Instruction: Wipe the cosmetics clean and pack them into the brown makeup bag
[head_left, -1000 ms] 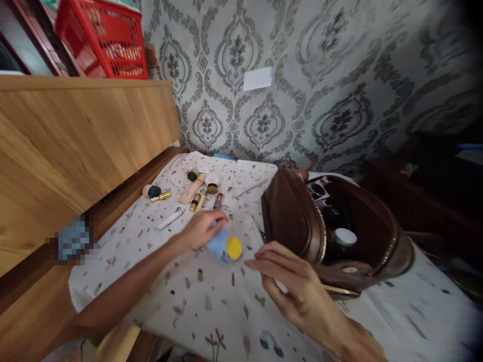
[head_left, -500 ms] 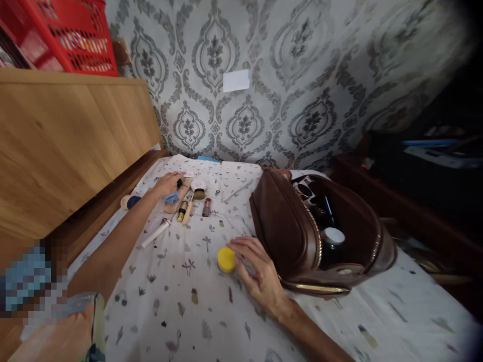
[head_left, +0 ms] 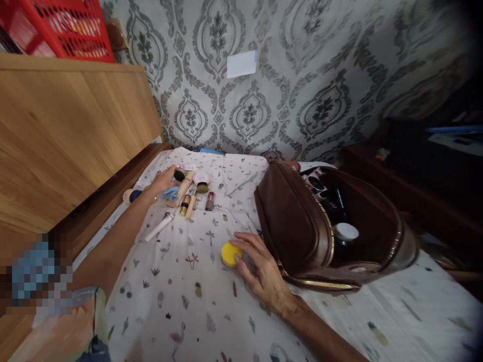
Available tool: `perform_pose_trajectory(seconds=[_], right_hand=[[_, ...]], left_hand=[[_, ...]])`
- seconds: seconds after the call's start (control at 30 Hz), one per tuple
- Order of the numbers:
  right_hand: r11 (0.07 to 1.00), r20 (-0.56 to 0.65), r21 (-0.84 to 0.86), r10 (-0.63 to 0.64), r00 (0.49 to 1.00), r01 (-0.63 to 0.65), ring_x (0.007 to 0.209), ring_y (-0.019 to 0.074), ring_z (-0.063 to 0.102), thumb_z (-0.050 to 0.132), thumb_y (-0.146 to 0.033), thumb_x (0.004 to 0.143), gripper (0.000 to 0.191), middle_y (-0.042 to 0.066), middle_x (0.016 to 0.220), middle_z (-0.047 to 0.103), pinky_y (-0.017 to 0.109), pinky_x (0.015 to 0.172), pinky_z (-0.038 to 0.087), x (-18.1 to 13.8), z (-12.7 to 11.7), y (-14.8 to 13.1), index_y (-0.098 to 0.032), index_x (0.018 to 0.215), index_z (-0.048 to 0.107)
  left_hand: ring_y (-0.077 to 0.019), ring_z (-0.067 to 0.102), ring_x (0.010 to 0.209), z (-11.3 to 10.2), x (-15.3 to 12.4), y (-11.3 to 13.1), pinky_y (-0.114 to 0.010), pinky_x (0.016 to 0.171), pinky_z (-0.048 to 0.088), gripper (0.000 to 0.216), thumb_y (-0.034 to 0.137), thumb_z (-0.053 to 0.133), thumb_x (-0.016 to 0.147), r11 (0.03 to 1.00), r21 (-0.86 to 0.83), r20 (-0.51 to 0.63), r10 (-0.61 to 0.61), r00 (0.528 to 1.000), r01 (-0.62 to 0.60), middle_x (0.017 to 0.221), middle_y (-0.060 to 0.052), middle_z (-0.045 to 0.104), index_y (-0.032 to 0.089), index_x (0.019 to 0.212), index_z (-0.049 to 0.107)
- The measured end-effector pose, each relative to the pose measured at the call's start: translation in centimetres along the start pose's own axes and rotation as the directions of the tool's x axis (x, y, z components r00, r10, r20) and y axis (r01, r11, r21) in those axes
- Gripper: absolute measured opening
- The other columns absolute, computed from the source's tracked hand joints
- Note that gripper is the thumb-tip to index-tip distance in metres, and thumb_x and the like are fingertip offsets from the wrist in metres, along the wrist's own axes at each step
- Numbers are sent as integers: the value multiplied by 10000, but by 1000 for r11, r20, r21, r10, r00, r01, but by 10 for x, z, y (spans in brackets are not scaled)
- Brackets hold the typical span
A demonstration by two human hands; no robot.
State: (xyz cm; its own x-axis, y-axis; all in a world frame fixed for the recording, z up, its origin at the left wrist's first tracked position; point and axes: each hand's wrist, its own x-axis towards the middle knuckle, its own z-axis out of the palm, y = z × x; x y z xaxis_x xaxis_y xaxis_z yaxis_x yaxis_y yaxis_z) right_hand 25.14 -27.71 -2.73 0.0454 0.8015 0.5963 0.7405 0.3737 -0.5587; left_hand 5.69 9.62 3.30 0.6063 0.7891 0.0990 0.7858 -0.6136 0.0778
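Note:
My left hand reaches to the far left of the patterned sheet, its fingers curled round a small dark-lidded jar. Beneath and beside it lie a blue scrunched cloth and a beige tube. My right hand rests on the sheet, thumb and fingers against a small jar with a yellow lid. Just to its right stands an unzipped brown leather bag with a white-lidded jar and sunglasses-like dark round items inside.
A white tube, a gold-and-black bottle, a lipstick-like tube and a round brush-like item lie near the left hand. A wooden cabinet with a red basket borders the left. The patterned wall closes the back.
My left hand has drawn back slightly, and more of the dark-lidded jar shows. My right hand stays at the yellow-lidded jar. The whole view has shifted a little.

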Motion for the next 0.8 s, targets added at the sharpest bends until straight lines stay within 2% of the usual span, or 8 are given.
perform_pose_trajectory(seconds=[0.13,0.27,0.4,0.57,0.7,0.8], right_hand=[[1000,11,16,9,1000,-9,1172,283,620,535,-223,962,290,146,1250,651,502,979,563,0,0,-1,-209,1218,672],[1000,32,9,27,999,-27,1191,287,608,538,-232,966,304,150,1272,639,513,994,552,-1,-1,-2,-210,1242,664],[999,45,9,32,998,-32,1192,290,609,533,-246,972,303,150,1279,639,515,999,549,-1,-1,-1,-217,1242,666],[1000,46,6,13,999,-13,1186,295,614,536,-270,973,289,151,1265,648,519,992,552,-1,0,1,-209,1221,672],[1000,49,3,13,999,-13,1181,292,614,534,-259,974,277,149,1258,645,518,985,554,-1,0,1,-209,1213,666],[1000,50,10,11,999,-11,1183,287,613,537,-243,972,268,145,1257,643,512,987,554,0,-1,-1,-210,1206,662]], left_hand=[[-302,598,1246,7,3,6,-379,1010,474,701,280,571,873,1000,-11,5,-18,1000,18,1444,-100,532,290,1539,350],[-327,609,1220,10,4,13,-407,992,472,604,294,544,906,998,-24,-35,-66,997,65,1426,-134,524,266,1494,409],[-286,602,1200,8,-3,11,-360,972,466,530,296,607,885,995,-54,-82,-84,993,80,1356,-101,596,252,1392,459],[-248,643,1071,4,-18,-3,-320,895,482,461,413,577,912,987,-96,-86,-136,987,127,1200,-76,686,229,1328,502],[-215,662,1004,1,-24,-20,-267,835,490,366,468,497,927,985,-118,-2,-128,992,127,1132,-47,730,211,1137,654],[-241,687,902,-1,-27,-32,-281,762,494,414,510,468,917,980,-90,77,-172,982,179,952,-76,765,187,901,727]])
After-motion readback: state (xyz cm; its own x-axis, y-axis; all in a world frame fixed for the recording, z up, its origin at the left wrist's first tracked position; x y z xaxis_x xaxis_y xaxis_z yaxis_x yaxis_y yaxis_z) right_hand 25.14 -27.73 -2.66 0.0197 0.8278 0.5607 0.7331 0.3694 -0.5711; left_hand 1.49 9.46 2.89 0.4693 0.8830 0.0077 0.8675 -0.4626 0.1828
